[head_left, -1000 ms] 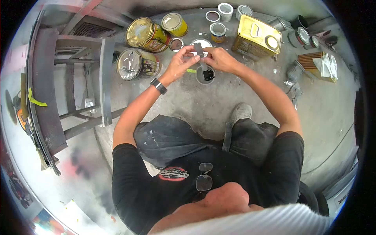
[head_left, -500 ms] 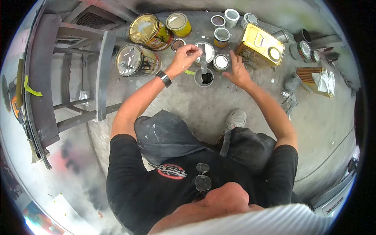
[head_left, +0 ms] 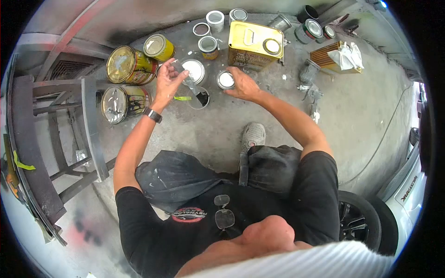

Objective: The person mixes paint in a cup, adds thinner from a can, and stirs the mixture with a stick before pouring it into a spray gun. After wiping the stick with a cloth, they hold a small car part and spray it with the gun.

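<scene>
My left hand [head_left: 169,82] is closed around the upper end of a flat grey mixing stick [head_left: 189,83]. The stick slants down into a clear cup [head_left: 207,103] on the floor, which has dark liquid in it. A white-lidded can [head_left: 194,70] stands just behind the cup, beside my left hand. To the right, my right hand [head_left: 244,86] has its fingers and thumb around the side of a small metal can [head_left: 225,80] with a white top. A yellow-green strip [head_left: 182,98] lies by the cup's left side.
Large yellow cans [head_left: 121,65] stand at the left near a grey wooden frame [head_left: 92,129]. A yellow rectangular tin [head_left: 252,37] and several smaller cans line the back. A spray gun [head_left: 309,90] lies at the right near a brown box [head_left: 324,58]. A car wheel [head_left: 357,220] is lower right.
My right hand has moved in from open beside the small can to grip it. My left hand has tilted the stick in the cup. The whole view has shifted, bringing the wheel into sight.
</scene>
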A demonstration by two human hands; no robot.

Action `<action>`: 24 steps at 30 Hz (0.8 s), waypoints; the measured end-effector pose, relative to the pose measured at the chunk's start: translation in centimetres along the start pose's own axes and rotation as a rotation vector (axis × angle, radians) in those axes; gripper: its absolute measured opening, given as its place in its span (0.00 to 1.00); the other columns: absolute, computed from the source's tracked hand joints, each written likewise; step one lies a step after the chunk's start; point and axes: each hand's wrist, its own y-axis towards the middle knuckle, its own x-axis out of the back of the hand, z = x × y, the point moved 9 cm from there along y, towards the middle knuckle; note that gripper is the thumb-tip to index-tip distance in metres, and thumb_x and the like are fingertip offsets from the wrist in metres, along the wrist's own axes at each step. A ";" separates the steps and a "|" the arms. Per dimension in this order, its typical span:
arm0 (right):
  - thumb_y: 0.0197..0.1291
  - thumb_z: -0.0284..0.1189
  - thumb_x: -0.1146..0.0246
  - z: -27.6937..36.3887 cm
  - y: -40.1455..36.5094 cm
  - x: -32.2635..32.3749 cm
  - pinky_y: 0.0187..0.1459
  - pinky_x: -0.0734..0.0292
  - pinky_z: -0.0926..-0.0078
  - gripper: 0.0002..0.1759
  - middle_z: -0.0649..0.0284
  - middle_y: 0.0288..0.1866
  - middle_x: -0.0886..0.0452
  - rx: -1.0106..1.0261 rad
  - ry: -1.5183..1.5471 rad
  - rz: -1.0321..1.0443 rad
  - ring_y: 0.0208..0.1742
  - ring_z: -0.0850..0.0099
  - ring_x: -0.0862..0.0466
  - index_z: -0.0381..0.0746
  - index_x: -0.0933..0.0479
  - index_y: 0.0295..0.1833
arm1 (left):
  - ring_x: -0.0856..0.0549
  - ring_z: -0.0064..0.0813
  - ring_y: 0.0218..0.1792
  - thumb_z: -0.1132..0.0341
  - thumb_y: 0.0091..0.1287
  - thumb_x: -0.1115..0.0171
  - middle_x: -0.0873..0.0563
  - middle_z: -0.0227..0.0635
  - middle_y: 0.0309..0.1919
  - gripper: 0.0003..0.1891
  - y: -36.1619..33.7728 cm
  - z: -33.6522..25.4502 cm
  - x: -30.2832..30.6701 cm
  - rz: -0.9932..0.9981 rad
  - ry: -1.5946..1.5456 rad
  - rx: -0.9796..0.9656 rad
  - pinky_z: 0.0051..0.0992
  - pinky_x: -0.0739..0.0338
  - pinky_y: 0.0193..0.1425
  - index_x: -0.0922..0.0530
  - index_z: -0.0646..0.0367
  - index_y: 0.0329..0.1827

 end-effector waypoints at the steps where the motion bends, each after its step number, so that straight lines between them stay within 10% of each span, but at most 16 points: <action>1: 0.55 0.40 0.21 -0.3 -0.7 0.2 0.69 0.24 0.51 0.49 0.39 0.71 0.26 -0.017 0.002 0.016 0.70 0.41 0.22 0.33 0.39 0.74 | 0.19 0.33 0.61 0.57 0.62 0.15 0.22 0.46 0.64 0.48 -0.2 -0.2 0.3 -0.010 0.022 0.023 0.30 0.17 0.59 0.35 0.65 0.79; 13: 0.59 0.46 0.21 -4.8 -7.6 7.3 0.66 0.23 0.50 0.45 0.39 0.67 0.25 -0.128 -0.093 -0.250 0.66 0.43 0.21 0.31 0.32 0.72 | 0.23 0.39 0.69 0.55 0.64 0.18 0.28 0.52 0.73 0.51 -2.6 -4.9 5.5 -0.208 0.114 -0.171 0.40 0.27 0.74 0.41 0.64 0.83; 19: 0.58 0.48 0.20 -20.3 -26.7 15.9 0.67 0.25 0.53 0.49 0.39 0.65 0.22 -0.715 -0.632 -1.212 0.66 0.47 0.20 0.26 0.33 0.73 | 0.20 0.36 0.65 0.61 0.65 0.19 0.24 0.42 0.71 0.40 -5.1 -9.7 8.2 -0.294 0.299 -0.384 0.36 0.23 0.69 0.30 0.63 0.77; 24: 0.62 0.49 0.23 -32.4 -30.4 12.0 0.55 0.19 0.56 0.39 0.43 0.52 0.14 -0.979 -0.023 -0.718 0.54 0.57 0.13 0.22 0.22 0.58 | 0.16 0.34 0.60 0.64 0.61 0.18 0.16 0.40 0.60 0.31 -6.3 -14.6 2.8 -0.044 0.506 -0.495 0.34 0.21 0.64 0.19 0.59 0.67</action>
